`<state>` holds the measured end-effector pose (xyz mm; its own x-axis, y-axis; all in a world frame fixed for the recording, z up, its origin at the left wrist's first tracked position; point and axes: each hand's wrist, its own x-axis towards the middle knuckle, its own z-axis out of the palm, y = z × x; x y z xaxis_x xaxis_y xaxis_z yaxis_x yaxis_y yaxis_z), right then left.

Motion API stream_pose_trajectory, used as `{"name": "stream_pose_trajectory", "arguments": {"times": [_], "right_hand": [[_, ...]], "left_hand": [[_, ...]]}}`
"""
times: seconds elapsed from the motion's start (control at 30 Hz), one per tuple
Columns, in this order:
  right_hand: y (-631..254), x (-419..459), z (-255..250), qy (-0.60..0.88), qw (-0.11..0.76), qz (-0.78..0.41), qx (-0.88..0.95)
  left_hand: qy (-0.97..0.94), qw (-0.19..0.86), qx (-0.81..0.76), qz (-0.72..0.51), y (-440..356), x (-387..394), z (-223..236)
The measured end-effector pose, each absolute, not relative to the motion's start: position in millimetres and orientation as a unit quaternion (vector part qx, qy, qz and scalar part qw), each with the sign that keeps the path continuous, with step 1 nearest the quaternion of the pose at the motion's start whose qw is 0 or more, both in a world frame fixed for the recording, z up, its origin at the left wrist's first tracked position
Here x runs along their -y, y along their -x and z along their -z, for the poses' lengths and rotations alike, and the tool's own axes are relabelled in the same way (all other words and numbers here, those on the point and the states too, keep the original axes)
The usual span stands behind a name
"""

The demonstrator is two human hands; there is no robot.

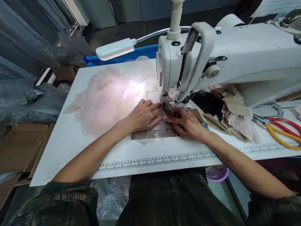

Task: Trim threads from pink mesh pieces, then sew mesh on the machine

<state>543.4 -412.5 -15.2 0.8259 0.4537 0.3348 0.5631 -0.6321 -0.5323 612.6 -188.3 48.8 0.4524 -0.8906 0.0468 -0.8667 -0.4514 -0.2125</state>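
Observation:
Sheer pale pink fabric (103, 97) lies in a bunched heap on the left of the white sewing table and runs toward the sewing machine (169, 69). My left hand (144, 115) rests flat on the fabric just left of the presser foot (164, 107), fingers stretched out and pointing right. On the other side, my right hand (184, 122) has its fingers bent and pinched at the fabric's edge, close to a small pale tag (165, 117). Beneath both hands is a brown sheet (138, 135) covered with clear, shiny film. The needle tip is too small to make out.
A lit lamp (115, 49) shines over the fabric. To the right lie scissors with red and yellow handles (279, 133) and crumpled fabric scraps (237, 113). A printed ruler (155, 161) follows the table's front edge. Cardboard boxes (23, 144) stand at the left.

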Motion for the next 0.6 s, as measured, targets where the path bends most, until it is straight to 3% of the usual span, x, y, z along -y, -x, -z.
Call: {"name": "stream_pose_trajectory", "arguments": {"times": [0.6], "right_hand": [[-542.3,413.6,15.7,0.904,0.305,0.089,0.287]], "left_hand": [[0.856,0.039,-0.509,0.084,-609.1,185.2,-40.5]]}}
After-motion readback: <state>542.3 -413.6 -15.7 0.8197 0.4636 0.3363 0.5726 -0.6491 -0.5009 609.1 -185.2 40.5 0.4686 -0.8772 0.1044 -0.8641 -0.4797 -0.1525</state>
